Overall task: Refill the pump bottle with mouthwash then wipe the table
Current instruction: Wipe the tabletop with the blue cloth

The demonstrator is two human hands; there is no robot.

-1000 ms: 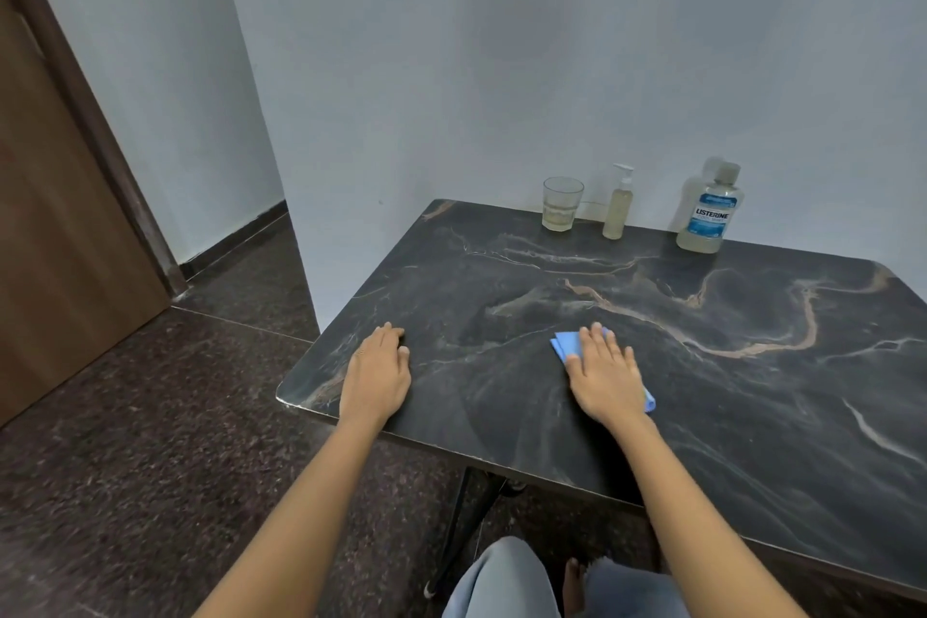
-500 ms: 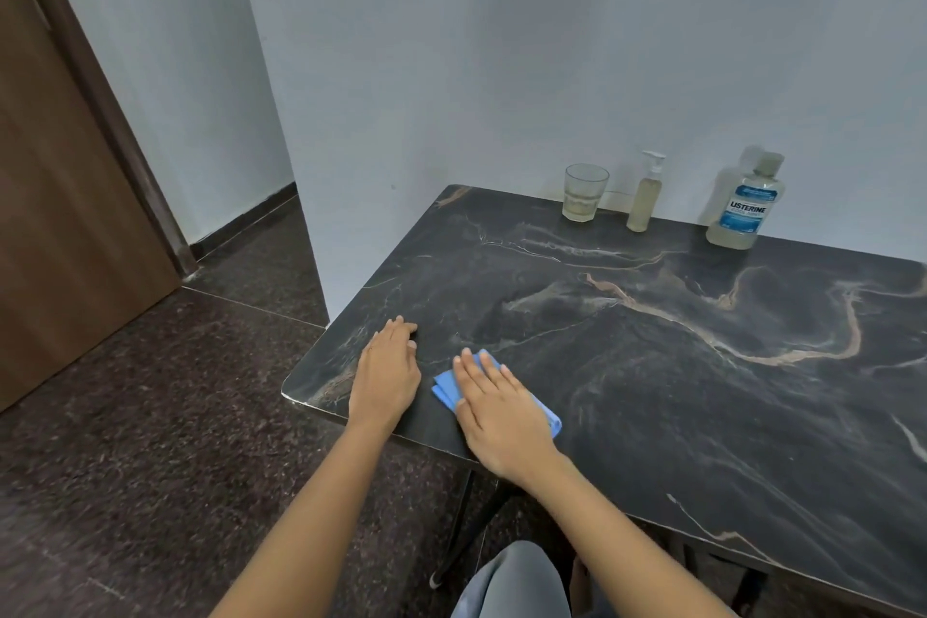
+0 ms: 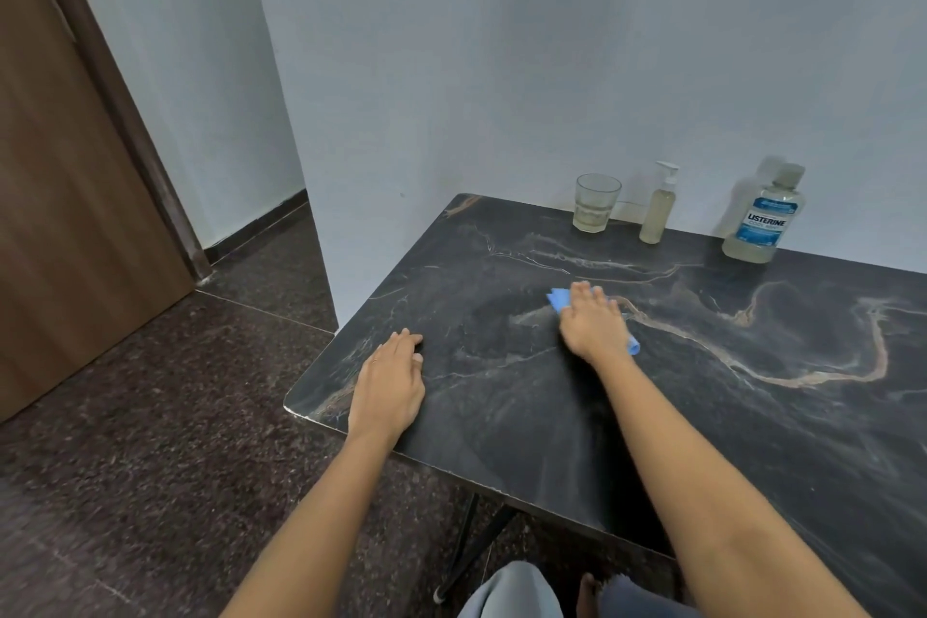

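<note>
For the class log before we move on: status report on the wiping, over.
Right hand flat on blue cloth, mid-table. Left hand flat on table near corner. Glass, pump bottle, mouthwash bottle at back wall, apart from cloth.

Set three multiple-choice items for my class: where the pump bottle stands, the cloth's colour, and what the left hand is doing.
1. Where does the pump bottle stand?
A. between the glass and the mouthwash
B. on a chair
C. on a shelf

2. What colour is the cloth?
A. red
B. blue
C. white

3. What is the left hand doing?
A. gripping the glass
B. lifting the cloth
C. resting flat on the table

1 A: the glass is on its left and the mouthwash on its right.
2 B: blue corners show from under the right hand.
3 C: its fingers lie straight on the table, holding nothing.
</note>
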